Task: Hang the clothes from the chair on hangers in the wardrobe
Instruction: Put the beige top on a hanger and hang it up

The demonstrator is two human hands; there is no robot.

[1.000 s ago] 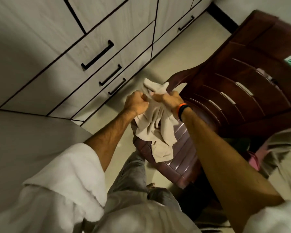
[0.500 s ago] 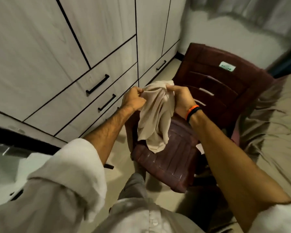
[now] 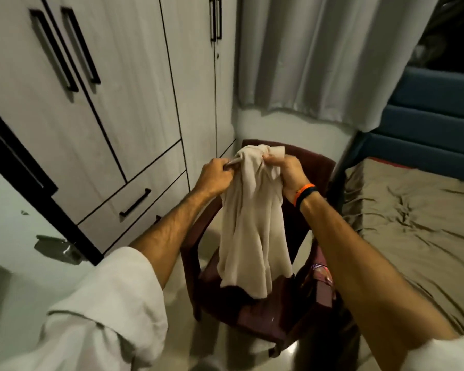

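Observation:
A beige garment [image 3: 253, 226] hangs bunched between both hands above the dark maroon plastic chair [image 3: 268, 319]. My left hand [image 3: 214, 178] pinches its top left edge. My right hand [image 3: 289, 172], with an orange and black wristband, grips the top right. The cloth's lower end drapes down over the chair seat. A dark item and a pink patterned one [image 3: 323, 273] lie on the seat, partly hidden. The wardrobe [image 3: 123, 97], pale wood grain with black handles, stands at the left with its visible doors closed. No hanger is in view.
A bed with a rumpled brown sheet [image 3: 413, 226] and blue headboard [image 3: 434, 113] fills the right. Grey curtains [image 3: 319, 54] hang behind the chair. A black-edged door panel with a metal latch [image 3: 56, 249] sits at the lower left. Pale floor surrounds the chair.
My view has tilted up from the drawers and chair seat to the wardrobe doors, curtain and bed. Both hands have lifted the beige garment higher, so it hangs longer over the chair.

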